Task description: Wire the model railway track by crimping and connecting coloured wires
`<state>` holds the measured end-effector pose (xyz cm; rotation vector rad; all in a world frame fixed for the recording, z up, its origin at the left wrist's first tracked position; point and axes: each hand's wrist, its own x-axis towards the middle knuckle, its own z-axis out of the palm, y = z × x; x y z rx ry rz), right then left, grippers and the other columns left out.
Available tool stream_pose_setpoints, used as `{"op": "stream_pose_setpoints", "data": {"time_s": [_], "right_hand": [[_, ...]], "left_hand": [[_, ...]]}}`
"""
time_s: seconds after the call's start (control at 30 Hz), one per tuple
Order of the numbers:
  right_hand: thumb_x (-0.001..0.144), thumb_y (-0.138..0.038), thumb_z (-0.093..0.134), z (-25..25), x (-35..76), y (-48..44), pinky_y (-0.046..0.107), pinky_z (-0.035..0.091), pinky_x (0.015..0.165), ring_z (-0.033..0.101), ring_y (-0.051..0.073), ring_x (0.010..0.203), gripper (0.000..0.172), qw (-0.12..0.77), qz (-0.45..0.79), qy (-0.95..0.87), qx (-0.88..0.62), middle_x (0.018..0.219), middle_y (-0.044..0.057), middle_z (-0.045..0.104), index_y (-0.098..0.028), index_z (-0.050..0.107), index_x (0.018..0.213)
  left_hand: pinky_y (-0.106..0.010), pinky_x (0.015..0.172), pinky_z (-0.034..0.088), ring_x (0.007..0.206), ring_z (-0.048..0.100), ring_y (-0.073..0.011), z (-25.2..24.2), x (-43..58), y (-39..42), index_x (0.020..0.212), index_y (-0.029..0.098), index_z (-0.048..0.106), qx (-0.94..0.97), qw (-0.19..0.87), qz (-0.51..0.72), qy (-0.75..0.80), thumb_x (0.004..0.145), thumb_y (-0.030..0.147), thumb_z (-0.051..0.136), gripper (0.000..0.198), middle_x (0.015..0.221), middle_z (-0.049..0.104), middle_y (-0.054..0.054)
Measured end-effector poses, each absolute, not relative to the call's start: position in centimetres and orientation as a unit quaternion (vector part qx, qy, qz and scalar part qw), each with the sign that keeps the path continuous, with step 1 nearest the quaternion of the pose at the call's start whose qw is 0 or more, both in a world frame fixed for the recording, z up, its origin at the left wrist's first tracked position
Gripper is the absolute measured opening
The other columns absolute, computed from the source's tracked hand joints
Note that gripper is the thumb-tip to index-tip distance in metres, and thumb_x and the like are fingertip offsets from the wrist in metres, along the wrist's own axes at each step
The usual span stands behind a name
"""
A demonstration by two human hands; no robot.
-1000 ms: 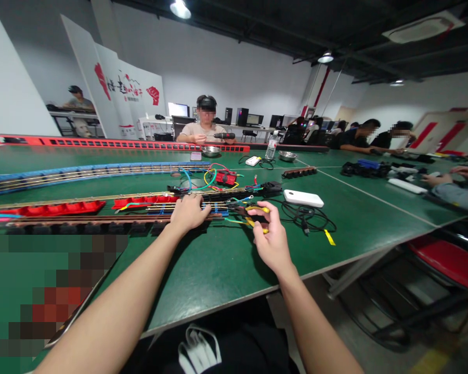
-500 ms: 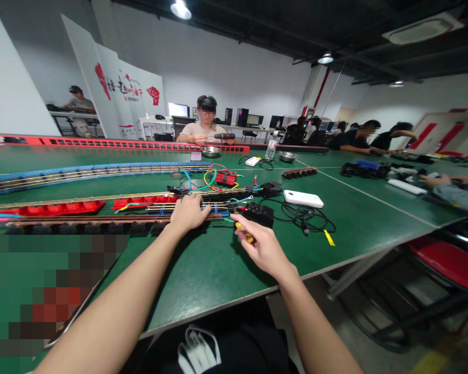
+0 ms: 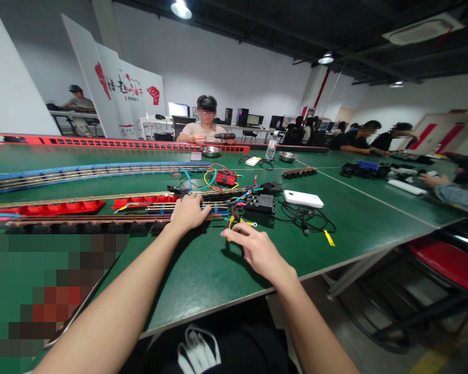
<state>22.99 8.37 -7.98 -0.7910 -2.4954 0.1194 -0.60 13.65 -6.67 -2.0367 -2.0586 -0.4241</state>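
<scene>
Green table top (image 3: pixel 218 275) lay wide under both my arms, and nothing on it had moved except close to my right hand. Long track strips ran away to the left of my left hand: a blue strip (image 3: pixel 81 172) furthest, a red strip (image 3: pixel 62 208) nearer, and a dark strip (image 3: pixel 81 227) nearest, which reached under my palm.

My left hand (image 3: pixel 189 213) stayed where it had been a second before, palm down on the dark strip, with the fingers bent over its far side. Whether they clasped it or only pressed on it, I could not tell.

My right hand (image 3: pixel 257 248) was the thing that changed. A second before, it was closed on the yellow-handled pliers (image 3: pixel 231 222), just beside the black block (image 3: pixel 260 203). Now it was open with the fingers spread and held nothing. The pliers lay on the table just beyond my fingertips, between my two hands. I judged that the tool was put down and this hand was free.

The black block, half hidden earlier, was in plain view beyond my right fingers. To the right of it lay a white box (image 3: pixel 303 198) and a loose black cable (image 3: pixel 308 218). Thin coloured wires (image 3: pixel 210 177) crowded the space beyond both hands and stood in the way of any reach there.
</scene>
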Motion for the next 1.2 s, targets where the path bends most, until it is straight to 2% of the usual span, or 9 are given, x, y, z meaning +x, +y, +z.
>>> {"op": "stream_pose_setpoints", "data": {"time_s": [0.2,0.33,0.47,0.57,0.73,0.83,0.9,0.97,1.2], "right_hand": [[0.085,0.001,0.040,-7.5,22.6,8.0,0.021,0.044,0.062,0.063,0.012,0.077,0.057,0.210,-0.009,-0.925,-0.316,0.122,0.000,0.062,-0.036,0.063,0.122],[0.089,-0.006,0.042,-7.3,22.4,7.7,0.022,0.042,0.060,0.060,0.011,0.070,0.051,0.162,-0.023,-0.930,-0.328,0.123,-0.002,0.061,-0.040,0.061,0.122],[0.088,-0.004,0.041,-7.4,22.4,7.5,0.023,0.043,0.063,0.061,0.012,0.075,0.057,0.154,-0.027,-0.927,-0.342,0.120,0.001,0.058,-0.039,0.052,0.132],[0.088,-0.004,0.039,-7.7,22.4,7.6,0.025,0.046,0.069,0.063,0.016,0.085,0.055,0.182,0.003,-0.924,-0.336,0.119,0.005,0.058,-0.031,0.046,0.136],[0.095,-0.028,0.046,-7.6,22.2,7.5,0.030,0.047,0.082,0.062,0.019,0.096,0.026,0.283,0.107,-0.896,-0.326,0.113,0.007,0.062,-0.022,0.048,0.120],[0.097,-0.036,0.040,-7.4,22.1,7.3,0.029,0.049,0.070,0.065,0.016,0.076,0.021,0.335,0.192,-0.849,-0.362,0.093,0.003,0.064,-0.022,0.047,0.111],[0.098,-0.041,0.033,-7.4,22.0,7.3,0.024,0.046,0.052,0.059,0.012,0.053,0.023,0.370,0.280,-0.797,-0.388,0.081,-0.001,0.062,-0.024,0.042,0.111],[0.098,-0.046,0.031,-7.6,22.0,7.5,0.020,0.039,0.041,0.052,0.009,0.040,0.027,0.406,0.355,-0.742,-0.398,0.073,-0.005,0.060,-0.025,0.039,0.112],[0.095,-0.055,0.031,-7.6,21.5,7.5,0.016,0.033,0.035,0.044,0.008,0.033,0.044,0.481,0.410,-0.659,-0.408,0.054,-0.007,0.056,-0.024,0.044,0.124]], "left_hand": [[-0.043,0.084,0.046,0.108,0.058,-0.0321,-6.8,-0.6,13.7,0.102,0.017,0.065,-0.691,0.113,-0.156,-0.696,0.088,0.046,0.037,0.043,0.113,0.065,-0.015],[-0.043,0.084,0.046,0.107,0.058,-0.0319,-6.7,-0.6,13.6,0.100,0.016,0.065,-0.693,0.116,-0.163,-0.693,0.088,0.045,0.037,0.042,0.112,0.065,-0.015],[-0.043,0.084,0.046,0.105,0.058,-0.0315,-6.7,-0.5,13.7,0.100,0.015,0.064,-0.693,0.116,-0.155,-0.694,0.088,0.045,0.037,0.042,0.110,0.066,-0.016],[-0.044,0.083,0.046,0.103,0.059,-0.0317,-6.7,-0.6,13.7,0.100,0.015,0.064,-0.694,0.117,-0.148,-0.695,0.088,0.046,0.036,0.044,0.107,0.066,-0.016],[-0.043,0.083,0.047,0.103,0.059,-0.0313,-6.7,-0.6,13.7,0.100,0.015,0.064,-0.697,0.116,-0.151,-0.691,0.089,0.046,0.036,0.044,0.107,0.067,-0.016],[-0.043,0.083,0.047,0.103,0.059,-0.0320,-6.7,-0.5,13.7,0.101,0.014,0.064,-0.697,0.114,-0.150,-0.691,0.089,0.046,0.036,0.044,0.108,0.066,-0.016],[-0.044,0.083,0.047,0.104,0.059,-0.0324,-6.7,-0.5,13.7,0.102,0.014,0.064,-0.697,0.113,-0.148,-0.693,0.089,0.046,0.035,0.045,0.109,0.066,-0.017],[-0.043,0.083,0.047,0.104,0.059,-0.0324,-6.7,-0.5,13.7,0.103,0.013,0.065,-0.696,0.112,-0.146,-0.694,0.089,0.047,0.035,0.046,0.110,0.066,-0.017],[-0.043,0.082,0.047,0.104,0.059,-0.0323,-6.8,-0.6,13.7,0.102,0.013,0.065,-0.700,0.112,-0.151,-0.689,0.089,0.047,0.036,0.046,0.110,0.066,-0.017]]}}
